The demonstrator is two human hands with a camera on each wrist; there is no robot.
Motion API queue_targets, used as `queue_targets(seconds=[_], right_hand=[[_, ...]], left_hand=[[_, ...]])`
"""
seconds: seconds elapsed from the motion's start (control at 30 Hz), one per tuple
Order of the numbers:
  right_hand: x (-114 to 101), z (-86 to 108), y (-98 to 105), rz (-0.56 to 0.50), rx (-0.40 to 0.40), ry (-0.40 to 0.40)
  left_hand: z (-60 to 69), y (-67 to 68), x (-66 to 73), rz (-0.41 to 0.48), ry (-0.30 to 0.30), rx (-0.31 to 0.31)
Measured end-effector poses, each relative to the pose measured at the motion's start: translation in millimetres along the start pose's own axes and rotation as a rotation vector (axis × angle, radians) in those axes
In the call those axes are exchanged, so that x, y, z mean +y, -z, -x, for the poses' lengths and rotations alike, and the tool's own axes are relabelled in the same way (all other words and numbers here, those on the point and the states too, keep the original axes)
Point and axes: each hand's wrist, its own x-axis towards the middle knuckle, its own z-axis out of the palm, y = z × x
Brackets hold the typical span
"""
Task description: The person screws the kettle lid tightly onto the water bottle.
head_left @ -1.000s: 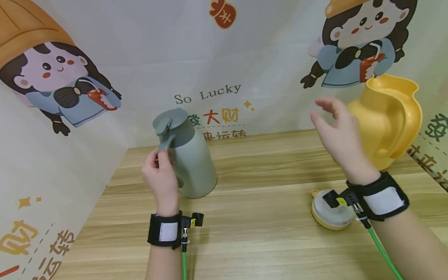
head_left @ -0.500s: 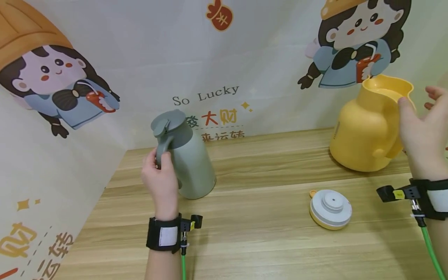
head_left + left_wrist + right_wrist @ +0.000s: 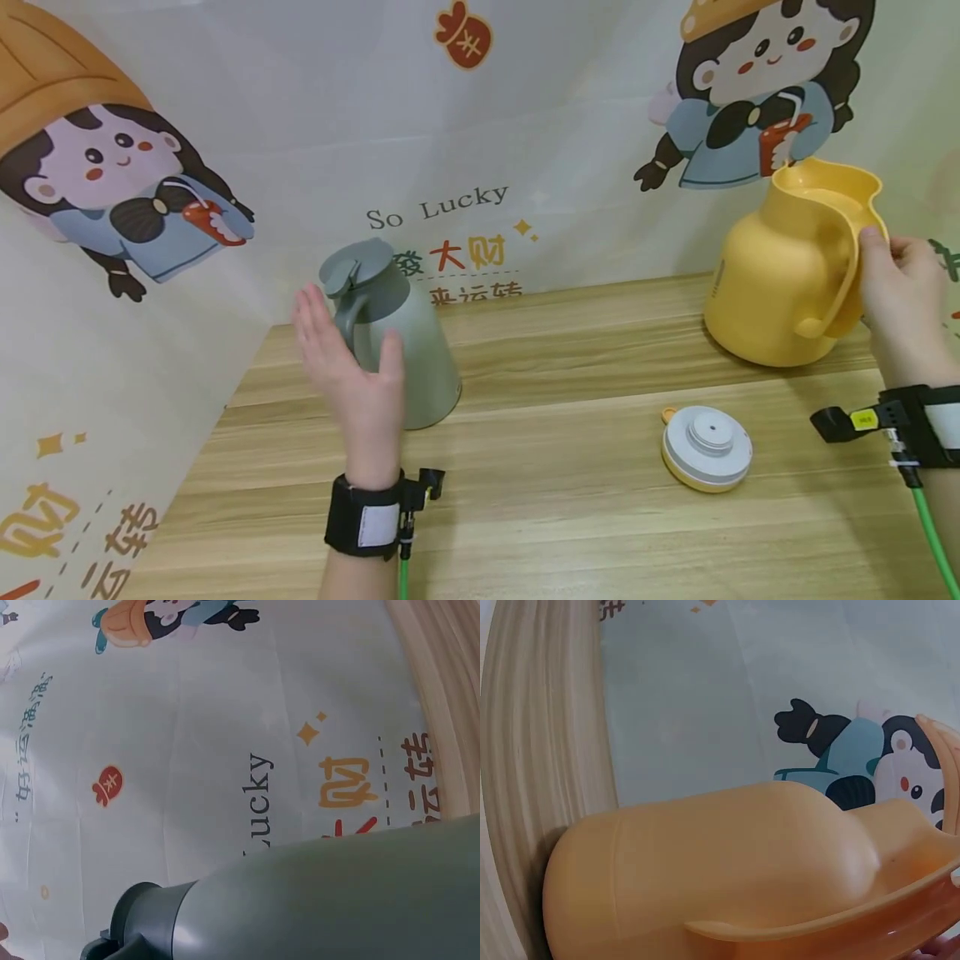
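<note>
Wooden bench (image 3: 525,533), yellow jug (image 3: 757,287) upright at right, right hand (image 3: 911,308) gripping its handle (image 3: 853,265), grey-green jug (image 3: 429,358) upright at left, left hand (image 3: 360,387) just beside it, fingers (image 3: 318,327) straight, round lid (image 3: 707,454) nearer the camera.

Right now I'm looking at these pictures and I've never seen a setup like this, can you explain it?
There's no machine, just a person's left hand and right hand, with a small camera strapped at each wrist. The wide picture comes from a camera on the head, looking forward and down. The other two come from the wrists, so the jugs look sideways. On the wooden table stand a green jug and a yellow jug; what looks like a lid lies nearer. The right hand holds the yellow jug by its handle. The left hand, fingers straight, is by the green jug.
</note>
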Motion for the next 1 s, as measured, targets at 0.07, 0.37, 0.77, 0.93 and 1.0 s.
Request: queue_targets(seconds=[0.07,0.37,0.77,0.93,1.0], right_hand=[[3,-0.8,1,-0.015,-0.027,0.009],[9,-2.8,-1,-0.518,-0.178,-0.036],[-1,-4.1,-7,-0.633,-0.096,-0.028],[-2,-2.9,-10,-0.618,-0.049,-0.029],[-2,-2.6,-11,-0.607,-0.038,-0.02]], left_hand=[[3.1,-2.1,5.1,0.051,-0.05,-0.046],[18.9,-10.6,30.9,0.225,-0.096,-0.245],[33.3,-41.3,43.8,0.435,-0.004,-0.5],[43.2,-59.5,51.0,0.495,0.112,-0.663],[47.2,-65.6,53.6,0.499,0.143,-0.713]])
